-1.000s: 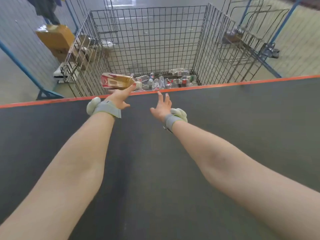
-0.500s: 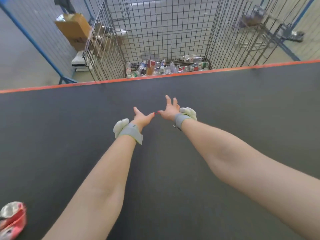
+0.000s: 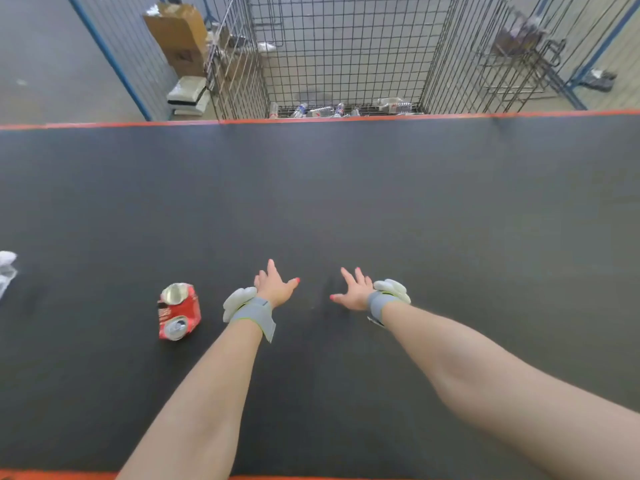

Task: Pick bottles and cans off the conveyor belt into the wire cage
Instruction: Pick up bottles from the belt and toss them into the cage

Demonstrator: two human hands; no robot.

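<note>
Fingers (image 3: 271, 270) of the left hand (image 3: 275, 289) are straight and spread apart, red-painted nails showing, and they hold nothing. The fingers (image 3: 348, 277) of the right hand (image 3: 355, 292) are fanned out the same way, thumb pointing inward, also holding nothing. The two hands lie side by side with a gap between them, palms down over the dark grey conveyor belt (image 3: 381, 188); whether they touch its surface cannot be told. A grey fabric wrist band (image 3: 254, 311) with a pale padded unit wraps the left wrist, and a matching grey band (image 3: 379, 303) wraps the right. Both bare forearms reach in from the near edge. Just left of the left wrist, apart from it, a crushed red aluminium can (image 3: 178, 311) lies on the belt with its silver ends showing. At the far left edge of the belt sits a crumpled white scrap (image 3: 7, 268), only partly in view. A thin orange strip (image 3: 104, 125) runs along the belt's far side. Beyond it stands the black wire cage (image 3: 346, 46), and several clear plastic bottles (image 3: 332, 110) lie on its floor against the near wall. Left of the cage a brown cardboard box (image 3: 178, 32) stands open, next to a slanting blue metal post (image 3: 107, 57).
</note>
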